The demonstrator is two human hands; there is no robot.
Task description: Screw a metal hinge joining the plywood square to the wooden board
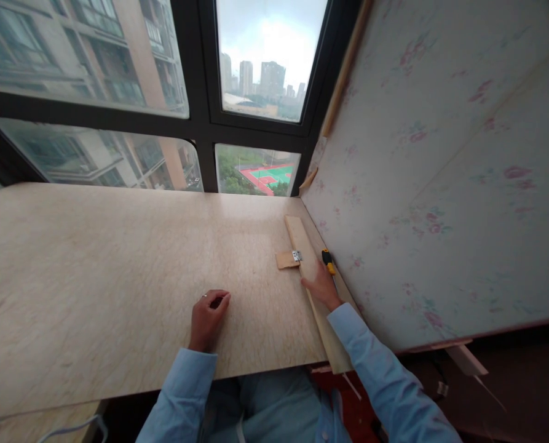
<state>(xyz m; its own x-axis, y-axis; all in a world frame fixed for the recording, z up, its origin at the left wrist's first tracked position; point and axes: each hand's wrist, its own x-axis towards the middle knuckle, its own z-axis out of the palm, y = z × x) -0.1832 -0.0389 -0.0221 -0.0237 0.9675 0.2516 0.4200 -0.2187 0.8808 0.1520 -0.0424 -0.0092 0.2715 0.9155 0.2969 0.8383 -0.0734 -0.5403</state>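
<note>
A long, pale wooden board (297,229) lies near the right end of the stone sill, running toward the window. My right hand (321,286) grips it around its middle, thumb on the left edge and fingers across the top, partly hidden. Just ahead of that thumb, a small metal hinge (296,256) sits at the board's left edge, against a short brown piece (286,260) that looks like wood or cardboard. A yellow and black screwdriver (328,261) is beside the board, by the wall. Resting on the sill, my left hand (209,317) has its fingers curled together; any contents are hidden.
The broad, cream stone sill (117,264) stretches left. Dark window frames (205,132) bound it at the back, and a wall with flowered paper (422,203) rises on the right. A pale cable (74,427) hangs at lower left.
</note>
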